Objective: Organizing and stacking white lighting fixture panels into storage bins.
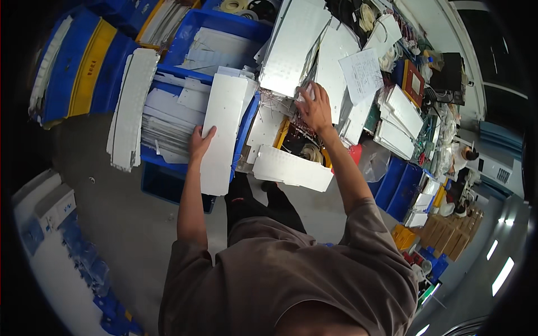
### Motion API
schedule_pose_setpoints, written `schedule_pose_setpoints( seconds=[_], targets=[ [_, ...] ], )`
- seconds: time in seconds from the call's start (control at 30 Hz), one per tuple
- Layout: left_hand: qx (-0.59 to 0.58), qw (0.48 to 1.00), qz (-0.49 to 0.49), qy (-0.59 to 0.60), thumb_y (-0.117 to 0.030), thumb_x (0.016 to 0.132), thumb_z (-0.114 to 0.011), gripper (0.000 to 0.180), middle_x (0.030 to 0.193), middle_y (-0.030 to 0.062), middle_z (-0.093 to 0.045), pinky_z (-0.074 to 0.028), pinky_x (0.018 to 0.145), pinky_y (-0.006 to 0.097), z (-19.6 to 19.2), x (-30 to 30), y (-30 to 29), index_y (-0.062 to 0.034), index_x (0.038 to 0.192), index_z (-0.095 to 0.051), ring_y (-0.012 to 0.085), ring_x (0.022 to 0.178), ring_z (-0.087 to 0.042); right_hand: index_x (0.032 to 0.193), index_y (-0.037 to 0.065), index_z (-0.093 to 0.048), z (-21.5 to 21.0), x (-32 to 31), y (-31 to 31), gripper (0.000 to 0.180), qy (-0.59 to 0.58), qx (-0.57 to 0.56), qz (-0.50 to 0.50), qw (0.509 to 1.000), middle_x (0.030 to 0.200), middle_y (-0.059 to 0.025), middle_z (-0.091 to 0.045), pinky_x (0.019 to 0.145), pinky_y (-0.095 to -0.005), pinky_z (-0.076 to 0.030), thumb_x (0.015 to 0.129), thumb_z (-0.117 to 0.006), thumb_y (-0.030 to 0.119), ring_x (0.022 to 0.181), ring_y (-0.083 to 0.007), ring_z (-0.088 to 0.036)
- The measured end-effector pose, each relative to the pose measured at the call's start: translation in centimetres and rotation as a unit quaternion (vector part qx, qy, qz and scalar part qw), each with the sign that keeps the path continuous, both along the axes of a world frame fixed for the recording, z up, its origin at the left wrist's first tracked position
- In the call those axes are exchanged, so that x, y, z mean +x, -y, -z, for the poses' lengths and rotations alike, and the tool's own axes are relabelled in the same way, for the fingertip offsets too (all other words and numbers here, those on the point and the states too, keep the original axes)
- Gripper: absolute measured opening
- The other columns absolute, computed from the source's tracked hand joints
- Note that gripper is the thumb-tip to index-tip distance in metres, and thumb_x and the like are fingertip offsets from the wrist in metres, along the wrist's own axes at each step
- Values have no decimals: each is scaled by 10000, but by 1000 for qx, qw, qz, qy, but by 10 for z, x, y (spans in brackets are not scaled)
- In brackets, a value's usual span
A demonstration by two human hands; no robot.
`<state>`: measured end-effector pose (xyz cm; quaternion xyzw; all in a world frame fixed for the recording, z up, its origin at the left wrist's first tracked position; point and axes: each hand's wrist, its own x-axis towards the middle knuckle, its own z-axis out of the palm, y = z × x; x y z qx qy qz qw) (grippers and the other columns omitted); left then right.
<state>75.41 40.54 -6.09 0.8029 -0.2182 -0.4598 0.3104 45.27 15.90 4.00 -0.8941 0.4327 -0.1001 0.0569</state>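
Note:
My left hand [200, 143] grips the left edge of a long white panel [221, 134], with its thumb lying on the face. This panel rests on top of a stack of white sheets [168, 120] in a blue crate [185, 71]. My right hand [316, 109] reaches farther forward, its fingers curled down at the edge of some large white panels [294, 47]. Something small and pale shows by its fingertips, too hidden to name. Thin reddish wires [274, 103] lie just left of that hand.
Another bundle of long white panels [131, 109] stands left of the crate. A white strip [291, 168] juts out near my legs, beside a yellow-edged bin [297, 140]. A handwritten sheet [361, 75] lies on the panels at right. Blue bins [395, 187] stand farther right.

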Motion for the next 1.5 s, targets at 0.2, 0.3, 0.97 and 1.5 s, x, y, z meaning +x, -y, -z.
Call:
schedule_pose_setpoints(
  seconds=[0.2,0.3,0.97,1.5],
  targets=[
    [-8,1000,-8,-20,-403,931,-643,500,1007,182,-683,-528,783,361,-10,-1,-2,38,1151,-559,297,859,-669,1298,148,-521,10,-1,4,549,-121,21,-23,992,1448,-164,-396,1131,-503,-284,909,-529,536,1358,-363,-349],
    [-20,999,-16,-21,-380,931,-652,479,1008,181,-680,-527,782,348,-14,-4,-4,39,1144,-561,276,859,-666,1320,143,-496,15,-15,4,611,-140,19,-18,990,1461,-166,-376,1148,-511,-262,913,-502,598,1381,-369,-320],
    [-162,979,-42,-116,-123,933,-650,258,982,114,-643,-515,742,259,-195,-62,40,16,1128,-553,144,801,-605,1333,56,-469,-97,67,-184,356,575,552,173,579,1258,-97,-528,912,-311,-436,998,-534,159,1075,-176,-512],
    [-212,942,233,-114,-141,970,-591,229,1019,94,-691,-492,748,268,-140,-121,98,-32,1172,-575,156,839,-649,1242,22,-521,-30,-154,-24,303,485,284,525,639,927,-85,-609,669,-195,-417,975,-563,159,742,-108,-539]
  ],
)
